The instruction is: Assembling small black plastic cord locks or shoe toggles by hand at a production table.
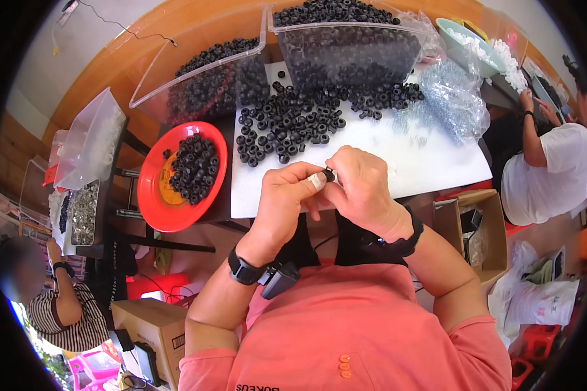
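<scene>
Pinched between my two hands, just past the near edge of the white board (437,173), is a small black ring-shaped piece (329,174), partly hidden by fingers. My left hand (282,199), with a pale wrap on the thumb, grips it from the left. My right hand (366,189) has its fingers curled closed on the piece's other side. Beyond my hands lies a loose pile of similar black rings (290,124). To the left, a red plate (149,212) carries more of them.
Two clear bins, left (151,96) and right (346,27), hold black pieces at the back. A clear plastic bag (466,107) of bluish bits lies right, near a teal bowl (447,27). Cardboard boxes flank me. Other people sit at right (544,163) and left (68,319).
</scene>
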Motion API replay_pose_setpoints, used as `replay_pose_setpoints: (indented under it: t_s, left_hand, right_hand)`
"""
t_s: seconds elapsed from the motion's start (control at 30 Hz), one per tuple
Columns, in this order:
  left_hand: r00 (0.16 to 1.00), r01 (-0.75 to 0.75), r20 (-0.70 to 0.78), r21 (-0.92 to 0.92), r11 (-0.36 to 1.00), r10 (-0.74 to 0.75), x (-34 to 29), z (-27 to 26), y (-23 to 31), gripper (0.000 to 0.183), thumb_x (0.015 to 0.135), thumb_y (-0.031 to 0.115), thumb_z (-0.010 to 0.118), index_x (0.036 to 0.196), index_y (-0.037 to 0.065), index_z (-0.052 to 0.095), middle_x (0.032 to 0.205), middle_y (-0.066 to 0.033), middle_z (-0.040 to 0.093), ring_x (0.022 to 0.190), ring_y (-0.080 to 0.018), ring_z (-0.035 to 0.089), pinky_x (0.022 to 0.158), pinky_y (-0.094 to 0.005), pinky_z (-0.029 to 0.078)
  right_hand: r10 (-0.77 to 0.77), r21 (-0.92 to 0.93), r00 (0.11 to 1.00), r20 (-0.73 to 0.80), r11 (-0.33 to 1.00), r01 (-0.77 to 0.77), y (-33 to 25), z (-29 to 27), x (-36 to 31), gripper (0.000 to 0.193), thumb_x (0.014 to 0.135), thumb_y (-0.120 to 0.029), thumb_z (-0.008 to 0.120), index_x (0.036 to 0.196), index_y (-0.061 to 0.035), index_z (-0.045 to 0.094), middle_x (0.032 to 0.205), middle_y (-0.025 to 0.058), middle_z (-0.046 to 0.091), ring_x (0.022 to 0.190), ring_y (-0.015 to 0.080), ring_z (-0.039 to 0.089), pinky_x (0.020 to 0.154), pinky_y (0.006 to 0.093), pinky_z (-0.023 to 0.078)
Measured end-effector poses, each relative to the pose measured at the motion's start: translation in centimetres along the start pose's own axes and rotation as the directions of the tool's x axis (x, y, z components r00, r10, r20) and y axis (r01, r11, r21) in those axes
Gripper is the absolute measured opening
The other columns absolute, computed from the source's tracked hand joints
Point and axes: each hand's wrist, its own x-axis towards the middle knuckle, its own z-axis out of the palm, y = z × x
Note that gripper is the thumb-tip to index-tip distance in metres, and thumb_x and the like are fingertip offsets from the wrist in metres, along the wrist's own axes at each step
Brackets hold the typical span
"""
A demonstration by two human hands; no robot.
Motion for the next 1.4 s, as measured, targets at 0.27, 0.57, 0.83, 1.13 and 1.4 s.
replay_pose_setpoints:
  t_s: [0.27, 0.57, 0.83, 1.13, 1.4]
  left_hand:
    - [0.999, -0.049, -0.007, 0.044, 0.998, 0.049, -0.3, -0.1, -0.1, 0.015, 0.095, 0.004, 0.060, 0.098, -0.007, 0.069, 0.076, -0.0093, 0.068, 0.053, -0.0116, 0.057, 0.047, -0.0222, 0.043]
    - [0.801, -0.277, -0.381, 0.447, 0.851, 0.461, -3.3, -5.5, 3.9, 0.015, 0.092, 0.007, 0.066, 0.100, -0.005, 0.070, 0.077, -0.0099, 0.069, 0.060, -0.0107, 0.059, 0.052, -0.0222, 0.044]
    - [0.650, -0.144, -0.134, 0.945, 0.295, 0.748, -2.2, -8.7, 4.1, 0.020, 0.073, -0.006, 0.075, 0.090, 0.003, 0.070, 0.089, -0.0059, 0.064, 0.087, -0.0204, 0.060, 0.071, -0.0320, 0.047]
    - [0.676, -0.358, 0.298, 0.932, -0.053, 0.674, 2.3, -3.8, 0.3, 0.027, 0.070, -0.007, 0.068, 0.095, 0.002, 0.066, 0.090, -0.0108, 0.058, 0.086, -0.0327, 0.056, 0.075, -0.0427, 0.048]
    - [0.665, -0.391, 0.293, 0.920, -0.014, 0.687, 1.2, -2.7, 0.2, 0.021, 0.075, -0.006, 0.066, 0.095, 0.000, 0.066, 0.086, -0.0123, 0.058, 0.086, -0.0338, 0.056, 0.074, -0.0433, 0.047]
  right_hand:
    - [0.137, 0.154, 0.991, 0.005, 0.979, -0.136, -0.9, 1.3, -1.4, 0.027, 0.070, -0.005, 0.073, 0.078, -0.0070, 0.048, 0.066, 0.0117, 0.054, 0.058, 0.0335, 0.059, 0.050, 0.0422, 0.044]
    - [0.048, -0.476, 0.990, 0.136, 0.879, 0.023, 4.8, -4.7, 1.8, 0.009, 0.077, -0.008, 0.068, 0.083, -0.0046, 0.062, 0.081, 0.0098, 0.063, 0.074, 0.0284, 0.065, 0.063, 0.0412, 0.052]
    - [0.142, -0.601, 0.936, 0.322, 0.794, 0.086, 6.8, -4.6, 1.3, 0.010, 0.071, -0.004, 0.065, 0.080, -0.0043, 0.069, 0.086, 0.0097, 0.064, 0.081, 0.0280, 0.066, 0.071, 0.0400, 0.054]
    - [0.129, -0.502, 0.947, 0.294, 0.864, 0.038, 7.1, -5.5, 0.6, 0.009, 0.076, -0.003, 0.066, 0.085, -0.0046, 0.064, 0.089, 0.0091, 0.062, 0.087, 0.0302, 0.061, 0.078, 0.0417, 0.049]
    - [0.161, -0.159, 0.975, 0.153, 0.978, -0.136, 4.7, -5.5, 0.5, 0.013, 0.079, -0.004, 0.071, 0.086, -0.0061, 0.060, 0.083, 0.0091, 0.061, 0.078, 0.0291, 0.063, 0.068, 0.0412, 0.049]
